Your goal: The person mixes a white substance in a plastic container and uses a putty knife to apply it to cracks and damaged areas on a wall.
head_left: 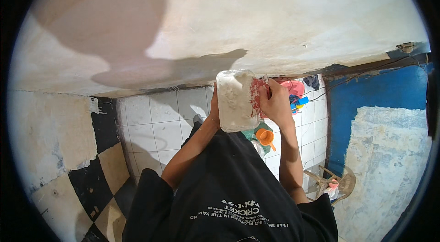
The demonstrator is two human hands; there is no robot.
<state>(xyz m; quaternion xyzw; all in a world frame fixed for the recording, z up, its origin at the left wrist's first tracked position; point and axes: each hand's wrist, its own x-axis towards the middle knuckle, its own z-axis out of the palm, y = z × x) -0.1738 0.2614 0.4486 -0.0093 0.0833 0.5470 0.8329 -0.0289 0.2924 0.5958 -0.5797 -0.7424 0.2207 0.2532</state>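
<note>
My left hand point(214, 110) grips the left side of a pale rectangular tub point(221, 122) in front of my chest. Thick white paste, like wall putty, fills it, with a rough, stirred surface. Over the tub's right edge, my right hand point(277, 102) is closed on a red scraper point(256, 98) smeared with white paste. The scraper's left edge meets the paste; its far end is partly hidden by my fingers. Both hands are close to the pale wall point(293, 26) in front of me, and shadows fall across that wall.
Below lies a white tiled floor point(160, 134). An orange dipper point(265, 137), a pink basin point(295, 88) and a blue object point(300, 101) are beyond my right forearm. A plastic chair point(348, 184) stands by the blue, patchy right wall point(346, 104). Black and tan squares cover the left wall point(89, 182).
</note>
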